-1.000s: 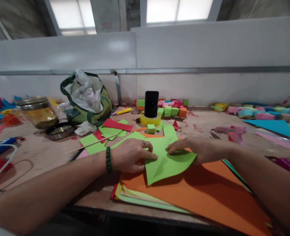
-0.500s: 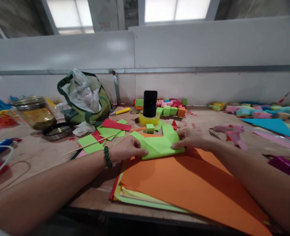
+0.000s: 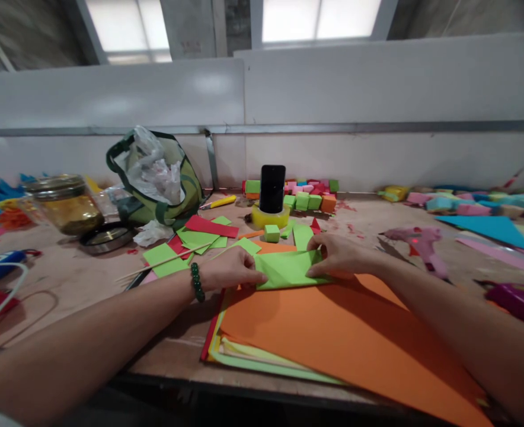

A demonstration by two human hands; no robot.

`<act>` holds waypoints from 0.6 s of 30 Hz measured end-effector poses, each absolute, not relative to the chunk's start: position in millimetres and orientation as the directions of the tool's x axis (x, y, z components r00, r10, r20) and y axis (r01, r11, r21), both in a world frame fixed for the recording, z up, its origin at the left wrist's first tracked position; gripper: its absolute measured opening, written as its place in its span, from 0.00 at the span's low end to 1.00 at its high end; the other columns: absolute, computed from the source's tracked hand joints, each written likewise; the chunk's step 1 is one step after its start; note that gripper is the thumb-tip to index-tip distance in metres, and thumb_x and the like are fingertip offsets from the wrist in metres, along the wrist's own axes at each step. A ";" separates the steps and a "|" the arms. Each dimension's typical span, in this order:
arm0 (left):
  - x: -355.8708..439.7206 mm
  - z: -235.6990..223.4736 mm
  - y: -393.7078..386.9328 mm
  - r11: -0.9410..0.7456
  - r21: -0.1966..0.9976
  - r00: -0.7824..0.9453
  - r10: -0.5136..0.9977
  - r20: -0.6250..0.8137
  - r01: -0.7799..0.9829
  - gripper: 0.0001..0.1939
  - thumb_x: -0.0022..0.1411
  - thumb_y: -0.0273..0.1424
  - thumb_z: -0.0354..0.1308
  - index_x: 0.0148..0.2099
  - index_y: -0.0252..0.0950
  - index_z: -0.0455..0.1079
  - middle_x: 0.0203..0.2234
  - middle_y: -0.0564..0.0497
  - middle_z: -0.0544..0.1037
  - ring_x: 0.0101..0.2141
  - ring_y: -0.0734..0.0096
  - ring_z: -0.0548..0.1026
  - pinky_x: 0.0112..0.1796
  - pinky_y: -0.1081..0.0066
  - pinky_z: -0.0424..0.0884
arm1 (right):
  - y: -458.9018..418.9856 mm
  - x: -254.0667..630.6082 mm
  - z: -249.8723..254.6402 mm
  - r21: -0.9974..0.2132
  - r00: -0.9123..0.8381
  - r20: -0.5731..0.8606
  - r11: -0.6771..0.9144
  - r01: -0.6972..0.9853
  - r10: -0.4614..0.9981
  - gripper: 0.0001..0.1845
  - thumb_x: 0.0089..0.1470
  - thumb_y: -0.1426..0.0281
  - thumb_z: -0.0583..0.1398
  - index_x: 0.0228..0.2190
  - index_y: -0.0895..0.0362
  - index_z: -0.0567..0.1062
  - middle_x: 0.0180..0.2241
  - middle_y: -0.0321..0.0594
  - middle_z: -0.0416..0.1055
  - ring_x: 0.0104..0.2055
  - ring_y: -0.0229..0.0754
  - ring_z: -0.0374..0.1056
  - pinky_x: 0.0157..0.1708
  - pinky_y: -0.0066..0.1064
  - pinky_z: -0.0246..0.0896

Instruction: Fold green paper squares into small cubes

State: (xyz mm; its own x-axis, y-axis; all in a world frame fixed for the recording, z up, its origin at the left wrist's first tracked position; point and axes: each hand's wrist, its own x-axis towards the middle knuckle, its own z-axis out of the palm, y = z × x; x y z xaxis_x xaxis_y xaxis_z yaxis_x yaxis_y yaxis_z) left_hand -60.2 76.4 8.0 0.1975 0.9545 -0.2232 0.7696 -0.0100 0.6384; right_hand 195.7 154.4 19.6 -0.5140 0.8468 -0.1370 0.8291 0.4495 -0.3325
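White wall panels [image 3: 377, 83] rose behind a brown tabletop [image 3: 173, 350]. Across its front lay a large orange paper sheet [image 3: 355, 344] over a stack of coloured sheets. At the back left leaned a green fabric bag [image 3: 191, 184] stuffed with clear plastic, beside a lidded glass jar [image 3: 77, 207]. Over the orange sheet's far edge lay a folded lime-green paper [image 3: 286, 270]; the left hand [image 3: 233, 270] pinched its left end, the right hand [image 3: 339, 255] its right, fingers drawn in. Beyond, a black phone [image 3: 272, 188] stood upright at a yellow tape roll [image 3: 271, 219], just behind a small green paper cube [image 3: 271, 232].
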 end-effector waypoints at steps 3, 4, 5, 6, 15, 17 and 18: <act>-66.4 1.2 81.5 -0.036 0.624 0.227 0.947 -0.229 0.781 0.22 0.48 0.50 0.60 0.22 0.34 0.72 0.17 0.51 0.75 0.17 0.77 0.66 0.18 0.76 0.54 | 156.9 199.3 20.4 -0.458 -0.528 -0.060 0.447 0.768 0.847 0.24 0.33 0.57 0.68 0.32 0.58 0.72 0.28 0.37 0.70 0.32 0.43 0.65 0.28 0.29 0.56; -68.3 -1.0 83.6 -0.053 0.627 0.236 0.948 -0.214 0.777 0.23 0.48 0.51 0.59 0.23 0.34 0.71 0.17 0.52 0.74 0.17 0.77 0.65 0.18 0.76 0.54 | 156.1 200.3 21.9 -0.522 -0.524 -0.024 0.437 0.733 0.851 0.23 0.33 0.58 0.68 0.31 0.58 0.72 0.27 0.36 0.69 0.32 0.42 0.65 0.28 0.29 0.56; -69.8 -2.7 85.5 -0.082 0.635 0.239 0.957 -0.166 0.768 0.24 0.48 0.53 0.59 0.24 0.34 0.71 0.16 0.53 0.72 0.17 0.76 0.65 0.19 0.76 0.55 | 154.5 200.9 24.0 -0.591 -0.515 0.007 0.419 0.689 0.857 0.21 0.33 0.58 0.68 0.29 0.57 0.72 0.26 0.35 0.69 0.32 0.42 0.65 0.28 0.28 0.56; -70.6 -3.7 87.2 -0.124 0.647 0.226 0.971 -0.077 0.752 0.25 0.48 0.53 0.59 0.25 0.34 0.70 0.17 0.53 0.71 0.19 0.76 0.65 0.20 0.76 0.56 | 152.3 201.1 26.6 -0.661 -0.507 0.029 0.397 0.637 0.862 0.21 0.34 0.57 0.68 0.28 0.57 0.72 0.26 0.35 0.69 0.32 0.41 0.65 0.29 0.29 0.57; -59.9 1.0 89.8 -0.184 0.976 0.100 0.980 0.173 0.115 0.31 0.47 0.39 0.68 0.51 0.33 0.67 0.43 0.45 0.75 0.44 0.63 0.72 0.44 0.66 0.66 | 149.3 202.5 22.0 -0.880 -0.567 0.077 0.324 0.349 0.820 0.18 0.35 0.59 0.70 0.26 0.58 0.76 0.24 0.35 0.70 0.27 0.38 0.65 0.28 0.30 0.60; -59.0 1.6 89.2 -0.159 0.986 0.141 0.979 0.150 0.053 0.23 0.47 0.39 0.67 0.43 0.32 0.72 0.37 0.47 0.77 0.39 0.66 0.73 0.41 0.68 0.67 | 152.1 203.0 17.3 -0.881 -0.583 0.063 0.320 0.349 0.810 0.18 0.37 0.59 0.70 0.27 0.58 0.76 0.24 0.35 0.71 0.27 0.38 0.66 0.28 0.29 0.60; -58.7 2.1 88.6 -0.159 0.986 0.134 0.979 0.152 0.045 0.19 0.47 0.39 0.67 0.38 0.31 0.74 0.34 0.48 0.78 0.36 0.67 0.73 0.40 0.68 0.67 | 152.6 203.0 16.2 -0.883 -0.587 0.054 0.313 0.350 0.808 0.18 0.37 0.59 0.70 0.28 0.58 0.77 0.25 0.35 0.72 0.28 0.38 0.66 0.28 0.30 0.61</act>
State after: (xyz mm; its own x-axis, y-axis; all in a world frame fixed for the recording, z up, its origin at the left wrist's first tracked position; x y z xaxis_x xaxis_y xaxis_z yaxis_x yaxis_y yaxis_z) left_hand -58.7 88.6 2.1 0.1336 0.9793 0.1518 0.0452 -0.1591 0.9862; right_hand 203.0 152.6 16.2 -0.5866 0.8081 0.0540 0.3497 0.3129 -0.8831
